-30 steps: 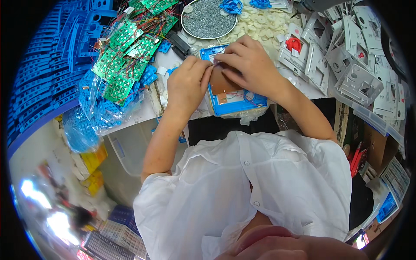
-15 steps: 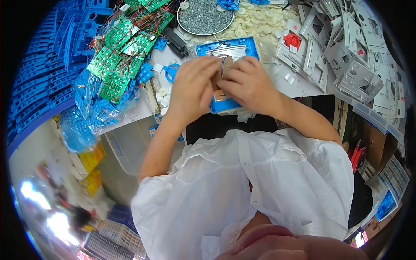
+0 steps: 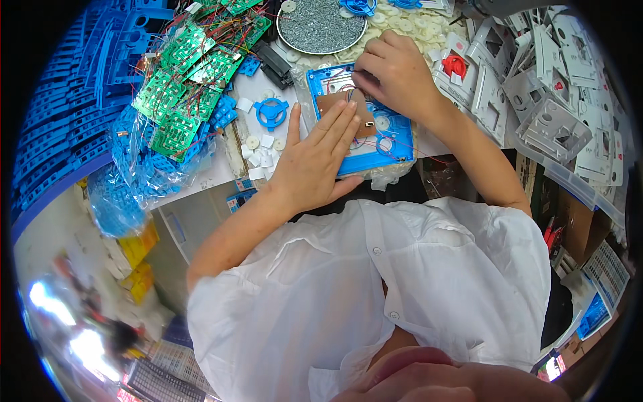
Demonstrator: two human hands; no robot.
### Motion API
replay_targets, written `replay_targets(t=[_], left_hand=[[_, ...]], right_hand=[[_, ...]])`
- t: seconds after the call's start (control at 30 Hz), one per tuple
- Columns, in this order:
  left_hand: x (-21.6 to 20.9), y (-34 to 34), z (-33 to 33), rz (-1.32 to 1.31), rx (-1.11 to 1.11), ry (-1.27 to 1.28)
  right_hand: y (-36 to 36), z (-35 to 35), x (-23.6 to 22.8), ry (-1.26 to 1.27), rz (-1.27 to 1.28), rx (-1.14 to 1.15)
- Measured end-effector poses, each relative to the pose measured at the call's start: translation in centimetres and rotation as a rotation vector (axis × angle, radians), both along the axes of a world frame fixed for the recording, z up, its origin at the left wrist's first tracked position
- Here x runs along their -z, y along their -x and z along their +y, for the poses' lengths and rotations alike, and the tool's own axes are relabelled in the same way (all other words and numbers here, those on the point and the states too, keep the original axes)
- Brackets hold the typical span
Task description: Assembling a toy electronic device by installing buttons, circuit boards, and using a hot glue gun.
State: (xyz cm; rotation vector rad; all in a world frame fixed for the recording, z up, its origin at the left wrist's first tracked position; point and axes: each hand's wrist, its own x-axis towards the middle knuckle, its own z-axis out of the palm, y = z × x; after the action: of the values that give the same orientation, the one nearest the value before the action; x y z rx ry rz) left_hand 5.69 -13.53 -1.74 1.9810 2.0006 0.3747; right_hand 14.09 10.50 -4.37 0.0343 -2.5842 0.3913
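Note:
A shallow blue plastic casing [image 3: 402,127] lies on the bench before me, thin wires inside it. My left hand [image 3: 307,155] is open, its outstretched fingers pressing flat on a brown circuit board [image 3: 329,102] set in the casing. Over the casing's far right part is my right hand [image 3: 400,79], its fingers curled together near the wires [image 3: 340,75]. Whatever those fingertips hold, if anything, is hidden. A small white disc [image 3: 382,122] shows in the casing, right of the board. A loose blue three-spoked ring [image 3: 271,114] lies left of the casing.
A round tray of screws [image 3: 321,30] stands beyond the casing, beside a spread of cream discs [image 3: 402,25]. Green circuit boards [image 3: 177,100] and stacked blue casings [image 3: 60,127] crowd the left. White plastic panels [image 3: 536,94] pile up at right. Small white pieces [image 3: 266,158] lie near my left hand.
The brown board, earlier raised between both hands, now lies in the casing, which has turned. My left hand has flattened onto the board; my right hand has moved up and right.

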Motion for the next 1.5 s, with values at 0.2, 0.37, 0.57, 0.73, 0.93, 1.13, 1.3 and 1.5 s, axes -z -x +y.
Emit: replay_targets(t=[0.2,0.37,0.57,0.73,0.93,1.13,1.3,1.5], left_hand=[[-0.4,2.6,2.5,-0.531,-0.461,-0.375],[0.3,4.1,5.1,-0.421,-0.372,-0.38],[0.6,3.9,5.7,-0.43,-0.3,-0.399],[1.1,3.7,5.5,-0.464,-0.361,-0.392],[1.4,3.2,5.5,-0.518,-0.4,-0.468],[2.6,2.8,5.1,-0.502,-0.439,-0.609],[2.9,2.7,5.0,-0.56,-0.432,-0.642],[2.5,2.6,5.2,-0.505,-0.332,-0.679]], right_hand=[[-1.0,-0.6,-2.6,0.033,0.116,-0.105],[-1.6,-1.0,-2.5,0.029,0.17,-0.167],[-1.8,-0.8,-1.6,0.049,0.243,-0.194],[-2.0,-0.7,-1.2,0.063,0.246,-0.18],[-2.4,-0.8,-1.3,0.102,0.228,-0.138],[-4.5,-2.4,-2.4,0.442,0.041,-0.043],[-4.5,-3.4,-2.7,0.56,-0.06,-0.066],[-3.9,-1.9,-2.5,0.72,-0.105,-0.099]])
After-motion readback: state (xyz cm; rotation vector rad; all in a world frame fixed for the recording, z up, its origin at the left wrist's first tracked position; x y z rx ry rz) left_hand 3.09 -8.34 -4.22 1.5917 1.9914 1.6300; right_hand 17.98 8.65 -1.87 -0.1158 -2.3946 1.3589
